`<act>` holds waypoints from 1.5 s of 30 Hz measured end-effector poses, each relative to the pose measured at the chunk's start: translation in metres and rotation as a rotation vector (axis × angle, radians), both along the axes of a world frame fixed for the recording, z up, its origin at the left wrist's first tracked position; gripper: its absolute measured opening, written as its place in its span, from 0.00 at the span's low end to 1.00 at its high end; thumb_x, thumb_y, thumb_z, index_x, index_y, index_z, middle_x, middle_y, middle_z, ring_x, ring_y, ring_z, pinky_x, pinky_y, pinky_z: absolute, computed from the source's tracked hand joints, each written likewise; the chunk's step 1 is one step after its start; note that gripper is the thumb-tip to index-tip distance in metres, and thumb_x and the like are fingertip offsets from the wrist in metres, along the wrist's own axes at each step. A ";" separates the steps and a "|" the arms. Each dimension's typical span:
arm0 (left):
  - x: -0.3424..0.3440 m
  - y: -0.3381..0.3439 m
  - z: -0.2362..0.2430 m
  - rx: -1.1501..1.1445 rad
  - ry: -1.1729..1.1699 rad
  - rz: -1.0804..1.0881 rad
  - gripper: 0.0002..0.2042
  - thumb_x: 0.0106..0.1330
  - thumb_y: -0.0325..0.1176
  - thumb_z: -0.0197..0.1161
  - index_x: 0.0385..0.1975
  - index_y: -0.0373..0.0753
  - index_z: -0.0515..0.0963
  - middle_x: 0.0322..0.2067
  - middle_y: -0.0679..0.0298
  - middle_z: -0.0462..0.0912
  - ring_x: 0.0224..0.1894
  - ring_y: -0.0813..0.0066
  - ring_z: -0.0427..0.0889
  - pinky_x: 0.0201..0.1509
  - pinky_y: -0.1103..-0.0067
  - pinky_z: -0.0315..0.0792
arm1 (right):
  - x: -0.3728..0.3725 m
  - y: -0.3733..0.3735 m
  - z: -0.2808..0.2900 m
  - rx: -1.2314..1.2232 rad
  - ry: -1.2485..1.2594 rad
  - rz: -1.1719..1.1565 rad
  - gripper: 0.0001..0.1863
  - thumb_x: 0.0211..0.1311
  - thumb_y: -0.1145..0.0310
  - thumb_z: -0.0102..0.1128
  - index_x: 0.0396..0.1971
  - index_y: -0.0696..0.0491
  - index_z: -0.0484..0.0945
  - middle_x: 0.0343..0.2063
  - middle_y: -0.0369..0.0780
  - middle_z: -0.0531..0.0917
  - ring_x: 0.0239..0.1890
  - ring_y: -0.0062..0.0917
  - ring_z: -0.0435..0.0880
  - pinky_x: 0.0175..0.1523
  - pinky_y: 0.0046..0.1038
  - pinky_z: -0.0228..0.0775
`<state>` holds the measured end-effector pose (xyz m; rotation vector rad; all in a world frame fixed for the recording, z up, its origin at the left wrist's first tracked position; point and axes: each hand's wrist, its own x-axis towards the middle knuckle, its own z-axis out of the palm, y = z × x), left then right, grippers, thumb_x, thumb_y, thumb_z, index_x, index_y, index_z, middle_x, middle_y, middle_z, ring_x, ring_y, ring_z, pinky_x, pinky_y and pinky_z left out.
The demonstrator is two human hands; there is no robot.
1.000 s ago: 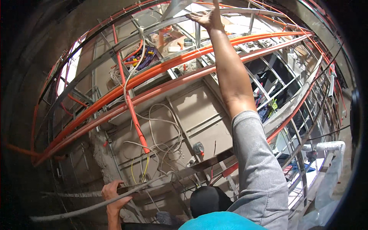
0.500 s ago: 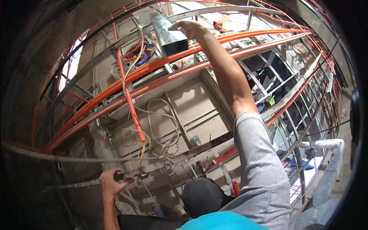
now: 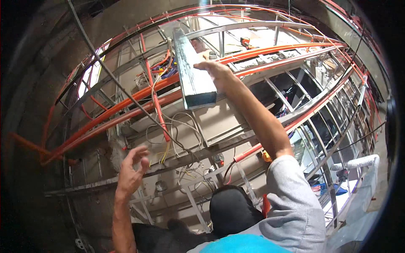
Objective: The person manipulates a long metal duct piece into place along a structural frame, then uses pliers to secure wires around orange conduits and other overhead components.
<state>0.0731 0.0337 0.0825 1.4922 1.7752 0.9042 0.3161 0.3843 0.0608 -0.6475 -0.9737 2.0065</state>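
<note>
While long orange pipes point(image 3: 253, 55) run behind your right hand point(image 3: 216, 76), the shiny metal beam point(image 3: 192, 74) sits left of those fingers, touching them; I can't tell if they grip it. Below, your left hand point(image 3: 131, 172) has its fingers spread, holding nothing. A weak hold could let the beam slip and fall.

Glossy streaked metal channel point(image 3: 190, 76), smooth orange plastic conduits point(image 3: 253, 54), matt grey cloth sleeve point(image 3: 295, 196), ribbed pale duct point(image 3: 358, 162), perhaps foil.
</note>
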 end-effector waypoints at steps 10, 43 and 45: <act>0.105 0.028 0.054 -0.347 -0.807 -0.069 0.42 0.68 0.67 0.50 0.61 0.27 0.66 0.51 0.46 0.78 0.52 0.61 0.82 0.58 0.64 0.77 | 0.022 -0.152 -0.012 -0.174 0.241 0.090 0.17 0.57 0.78 0.69 0.47 0.64 0.77 0.39 0.43 0.84 0.41 0.26 0.86 0.48 0.27 0.82; 0.115 -0.106 0.038 -0.338 -0.709 -0.060 0.33 0.67 0.35 0.69 0.64 0.28 0.58 0.53 0.52 0.76 0.55 0.71 0.77 0.60 0.74 0.72 | 0.005 -0.047 -0.076 -0.123 0.214 0.032 0.20 0.62 0.71 0.68 0.50 0.64 0.75 0.46 0.44 0.79 0.46 0.28 0.80 0.52 0.25 0.80; 0.111 -0.111 0.052 -0.351 -0.697 -0.068 0.32 0.68 0.37 0.68 0.62 0.25 0.58 0.53 0.50 0.75 0.56 0.68 0.77 0.60 0.74 0.72 | 0.009 -0.054 -0.072 -0.129 0.227 0.031 0.18 0.61 0.71 0.68 0.48 0.64 0.77 0.44 0.42 0.80 0.45 0.27 0.80 0.51 0.25 0.80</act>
